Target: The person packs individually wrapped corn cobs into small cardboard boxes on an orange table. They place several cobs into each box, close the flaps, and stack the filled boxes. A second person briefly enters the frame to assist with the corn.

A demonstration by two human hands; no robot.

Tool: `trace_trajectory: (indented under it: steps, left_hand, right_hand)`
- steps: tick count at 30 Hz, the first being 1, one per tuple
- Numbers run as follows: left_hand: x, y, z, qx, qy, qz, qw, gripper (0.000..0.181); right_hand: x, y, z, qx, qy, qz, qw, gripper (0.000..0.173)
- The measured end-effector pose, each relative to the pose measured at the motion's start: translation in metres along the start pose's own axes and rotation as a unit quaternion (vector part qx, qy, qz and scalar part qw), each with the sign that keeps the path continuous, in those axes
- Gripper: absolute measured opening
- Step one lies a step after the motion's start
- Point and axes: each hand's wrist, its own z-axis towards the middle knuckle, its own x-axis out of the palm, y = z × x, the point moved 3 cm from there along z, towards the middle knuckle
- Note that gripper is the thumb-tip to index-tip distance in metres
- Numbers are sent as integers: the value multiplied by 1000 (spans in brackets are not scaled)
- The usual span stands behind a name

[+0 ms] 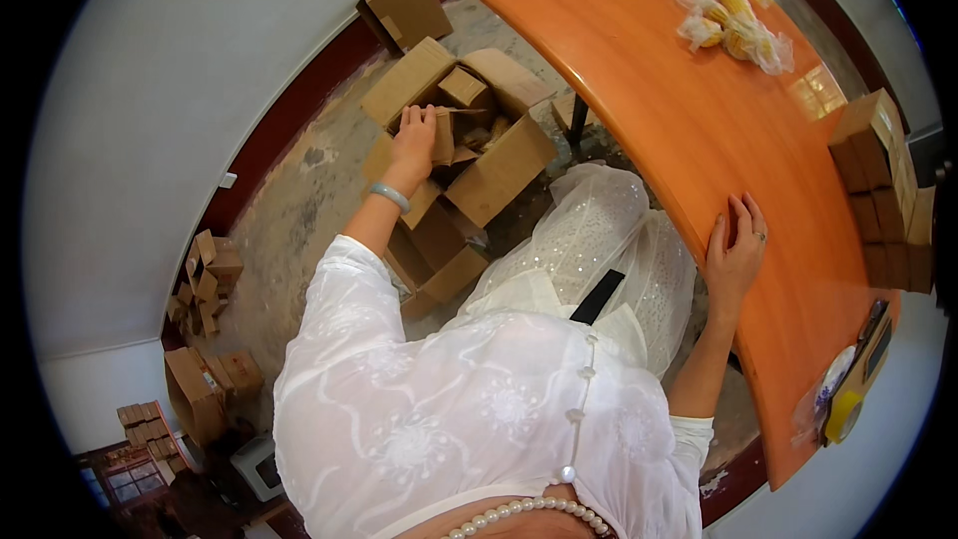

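Note:
My left hand (414,144), with a pale bangle (391,197) at the wrist, reaches into a large open carton (503,171) on the floor. Its fingers lie over the edge of a small cardboard box (443,141); the thumb is hidden. Another small box (465,87) stands farther back in the carton, beside some yellowish contents too shadowed to make out. My right hand (735,251) rests near the edge of an orange wooden table (673,127), fingers apart and holding nothing.
Bagged corn cobs (735,19) lie at the table's far end. Small boxes (883,195) are stacked along its right side, near a yellow tape roll (844,418). A second open carton (438,258) sits close to my legs. More cartons (198,393) stand by the wall.

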Motion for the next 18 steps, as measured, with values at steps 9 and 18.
trace_trajectory:
  steps: [9,18]
  left_hand:
    - [-29,-8,-37,-8,-35,-182,983,92]
    - [20,-17,-12,45,-96,6,994,101]
  right_hand:
    - [5,-6,-1,1,0,0,1000,32]
    - [1,2,2,10,17,8,1000,33]
